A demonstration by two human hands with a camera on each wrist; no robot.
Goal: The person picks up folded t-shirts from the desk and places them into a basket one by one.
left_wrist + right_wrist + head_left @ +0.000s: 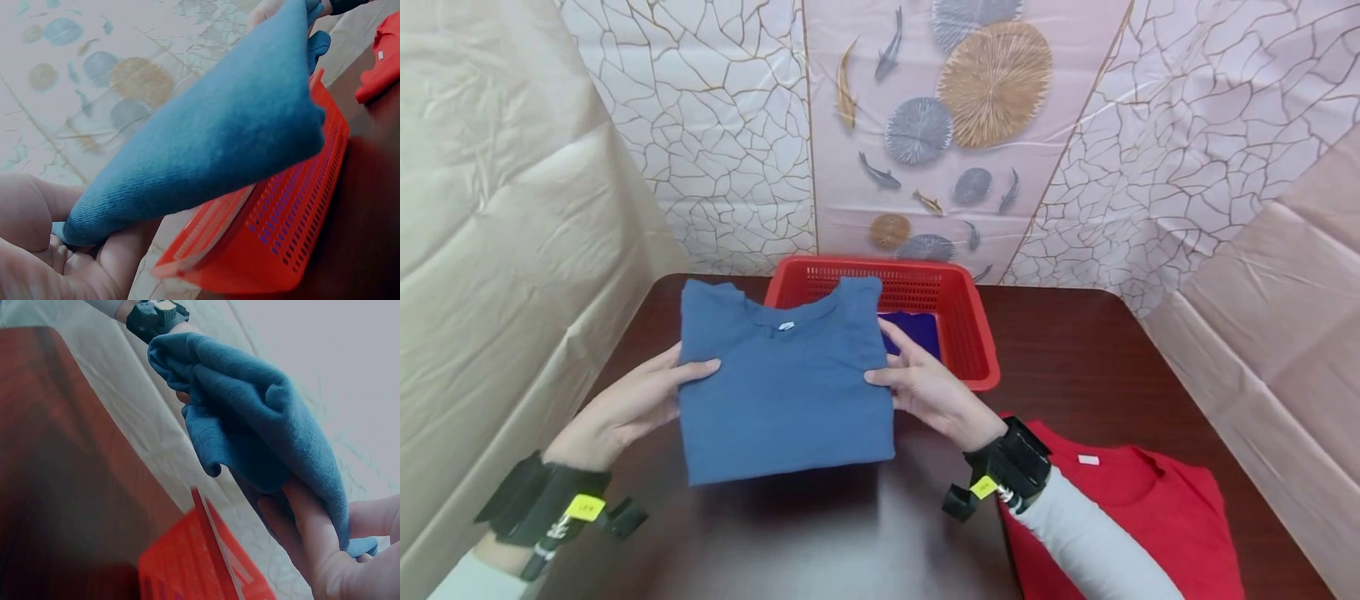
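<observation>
A folded blue T-shirt (pixel 786 392), neckline toward the back, is held up off the table between both hands. At its left edge the left hand (pixel 632 398) grips it, thumb on top and fingers underneath. The right hand (pixel 936 392) pinches the opposite edge in the same way; in the right wrist view its fingers (pixel 309 519) reach under the folded layers. Just behind the shirt stands a red plastic basket (pixel 977 333), partly hidden by it. Inside the basket lies a dark blue folded cloth (pixel 917 329).
A red T-shirt (pixel 1150 508) lies on the right side of the dark brown table (pixel 1060 350), partly under the right forearm. Patterned fabric (pixel 730 125) hangs behind the table, and pale cloth walls (pixel 497 208) enclose its sides.
</observation>
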